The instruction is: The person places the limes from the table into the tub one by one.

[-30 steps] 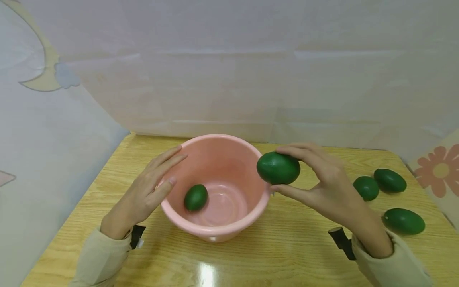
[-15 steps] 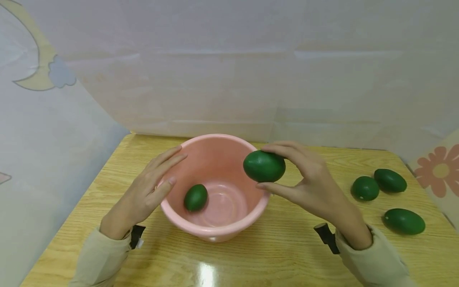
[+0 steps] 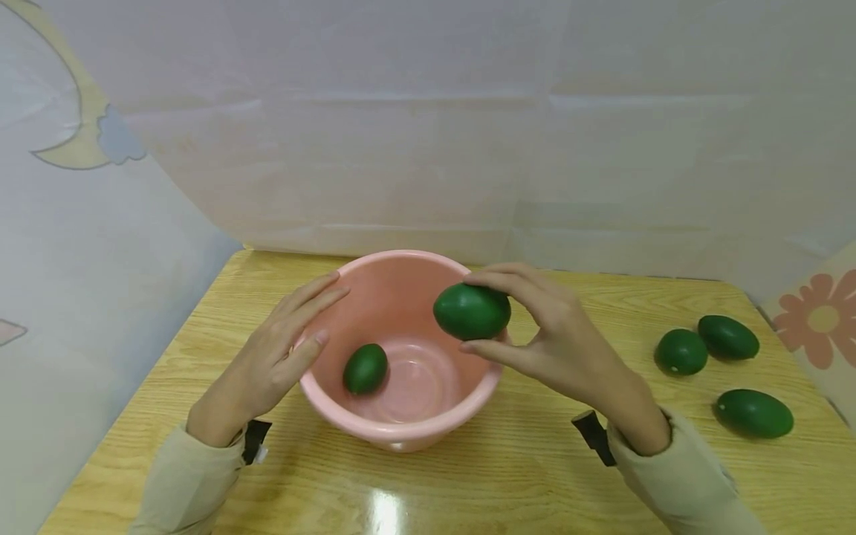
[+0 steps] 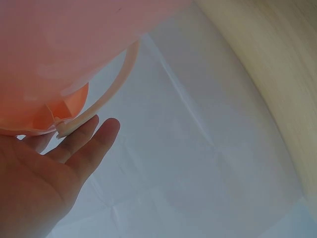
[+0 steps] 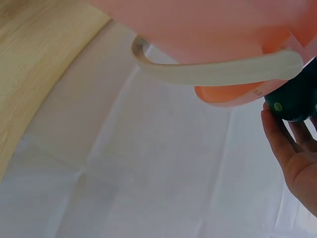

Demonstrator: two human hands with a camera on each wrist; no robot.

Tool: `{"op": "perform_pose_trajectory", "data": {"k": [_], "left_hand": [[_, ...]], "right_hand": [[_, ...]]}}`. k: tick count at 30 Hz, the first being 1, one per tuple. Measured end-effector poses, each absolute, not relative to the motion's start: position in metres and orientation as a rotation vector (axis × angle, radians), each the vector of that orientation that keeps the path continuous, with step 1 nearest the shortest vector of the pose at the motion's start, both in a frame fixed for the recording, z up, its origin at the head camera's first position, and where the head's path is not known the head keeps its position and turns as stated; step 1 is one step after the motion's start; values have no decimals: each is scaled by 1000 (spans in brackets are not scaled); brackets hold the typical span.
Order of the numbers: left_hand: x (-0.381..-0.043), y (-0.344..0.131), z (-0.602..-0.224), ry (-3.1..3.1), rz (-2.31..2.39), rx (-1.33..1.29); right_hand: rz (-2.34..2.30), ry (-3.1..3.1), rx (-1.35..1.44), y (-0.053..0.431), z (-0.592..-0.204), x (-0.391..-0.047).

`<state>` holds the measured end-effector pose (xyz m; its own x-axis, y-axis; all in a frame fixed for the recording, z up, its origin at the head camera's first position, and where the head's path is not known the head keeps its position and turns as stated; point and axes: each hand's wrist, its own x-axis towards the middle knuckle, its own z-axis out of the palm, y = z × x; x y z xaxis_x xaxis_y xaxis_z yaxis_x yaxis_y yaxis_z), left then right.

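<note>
A pink bucket (image 3: pixel 401 429) stands on the table, and one dark green avocado (image 3: pixel 365 368) lies inside at its left. My left hand (image 3: pixel 267 357) rests at the bucket's left rim with its fingers fairly straight. Above the right part of the bucket's opening, my right hand (image 3: pixel 558 331) pinches another avocado (image 3: pixel 472 312) between thumb and fingers. In the right wrist view this held avocado (image 5: pixel 292 101) shows a pale stem spot, partly cut off by the frame. The bucket's pale handle (image 4: pixel 109 91) hangs down beside the left fingers in the left wrist view.
At the right of the wooden table (image 3: pixel 508 475) lie three more avocados: a rounder-looking one (image 3: pixel 681 352), one touching or close behind it (image 3: pixel 729 337), and one nearer the front (image 3: pixel 753 413). A pale printed cloth (image 3: pixel 414 148) hangs behind the table.
My right hand has moved left with the avocado, from beside the bucket's right rim to over its opening. The left hand and bucket have stayed put.
</note>
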<state>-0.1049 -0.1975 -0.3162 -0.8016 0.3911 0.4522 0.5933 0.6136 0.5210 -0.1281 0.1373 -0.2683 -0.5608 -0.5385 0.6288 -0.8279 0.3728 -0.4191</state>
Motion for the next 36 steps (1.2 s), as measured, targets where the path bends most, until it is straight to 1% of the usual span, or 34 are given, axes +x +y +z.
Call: {"op": "perform_pose_trajectory", "data": {"k": [16, 36], "left_hand": [[-105, -198, -316, -2553, -990, -802], [-105, -198, -315, -2553, -1011, -815]], "right_hand": [[959, -2330, 1222, 126, -271, -136], [887, -2587, 1269, 114, -266, -142]]}}
